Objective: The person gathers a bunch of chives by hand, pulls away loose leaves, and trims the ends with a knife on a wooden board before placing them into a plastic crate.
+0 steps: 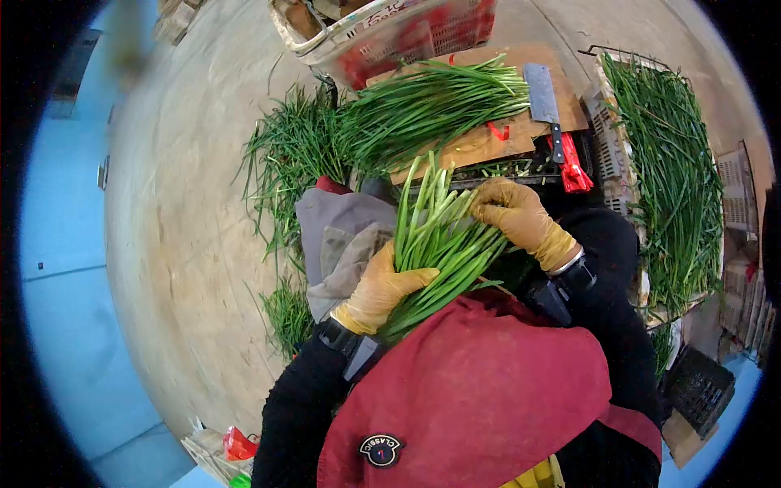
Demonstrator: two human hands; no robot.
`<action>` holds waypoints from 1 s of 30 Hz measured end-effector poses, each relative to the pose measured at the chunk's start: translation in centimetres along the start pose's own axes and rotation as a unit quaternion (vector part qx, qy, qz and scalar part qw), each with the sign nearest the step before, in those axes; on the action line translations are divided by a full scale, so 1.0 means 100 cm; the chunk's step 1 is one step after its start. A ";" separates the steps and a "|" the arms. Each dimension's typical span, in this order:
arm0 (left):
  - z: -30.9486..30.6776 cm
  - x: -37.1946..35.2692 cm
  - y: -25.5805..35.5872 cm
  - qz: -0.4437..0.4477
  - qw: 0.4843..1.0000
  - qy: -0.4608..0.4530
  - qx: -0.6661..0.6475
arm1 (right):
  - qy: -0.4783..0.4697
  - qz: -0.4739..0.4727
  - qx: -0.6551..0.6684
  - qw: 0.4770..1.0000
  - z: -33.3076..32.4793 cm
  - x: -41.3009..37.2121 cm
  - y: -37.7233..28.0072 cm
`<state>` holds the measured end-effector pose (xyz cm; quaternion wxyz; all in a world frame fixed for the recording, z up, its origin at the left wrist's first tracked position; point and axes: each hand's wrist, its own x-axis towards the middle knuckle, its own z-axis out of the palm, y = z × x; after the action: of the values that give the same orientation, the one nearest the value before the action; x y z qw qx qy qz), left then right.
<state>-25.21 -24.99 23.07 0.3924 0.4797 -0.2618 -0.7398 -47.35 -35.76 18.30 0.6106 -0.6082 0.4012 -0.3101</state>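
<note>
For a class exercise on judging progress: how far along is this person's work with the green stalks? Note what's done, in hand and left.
Done, it seems: a tidy heap lies on the wooden board beside the cleaver. In hand: the left hand grips a bunch while the right hand curls over its leaves. Left, probably: the full crate on the right and loose stalks on the floor.

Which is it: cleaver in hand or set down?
Set down: the cleaver lies flat on the board; left hand and right hand hold the greens.
</note>
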 end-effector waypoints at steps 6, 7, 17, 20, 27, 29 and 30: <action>-0.003 -0.001 0.000 -0.012 1.000 0.003 0.002 | 0.175 -0.040 -0.146 0.973 -0.044 0.004 -0.002; -0.004 -0.002 0.000 -0.015 1.000 0.006 0.004 | 0.198 -0.032 -0.141 0.969 -0.061 0.001 -0.007; -0.007 -0.002 -0.001 -0.006 1.000 0.003 0.019 | 0.280 0.013 -0.086 0.956 -0.190 -0.055 0.004; -0.004 -0.002 0.002 -0.006 1.000 0.001 0.017 | -0.002 0.093 -0.341 0.936 -0.132 -0.050 -0.026; 0.002 -0.002 0.003 0.005 0.999 -0.009 0.045 | -0.071 -0.163 -0.335 0.925 -0.038 0.008 -0.046; -0.006 0.000 -0.005 0.016 0.998 -0.012 0.054 | -0.205 0.064 -0.296 0.931 -0.030 0.021 -0.051; -0.006 0.000 -0.005 0.018 0.999 -0.010 0.048 | -0.211 0.082 -0.258 0.939 -0.029 0.022 -0.050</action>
<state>-24.79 -24.72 22.45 0.3792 0.4863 -0.3093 -0.7239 -48.27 -39.47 23.16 0.5267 -0.7614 0.3779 -0.0089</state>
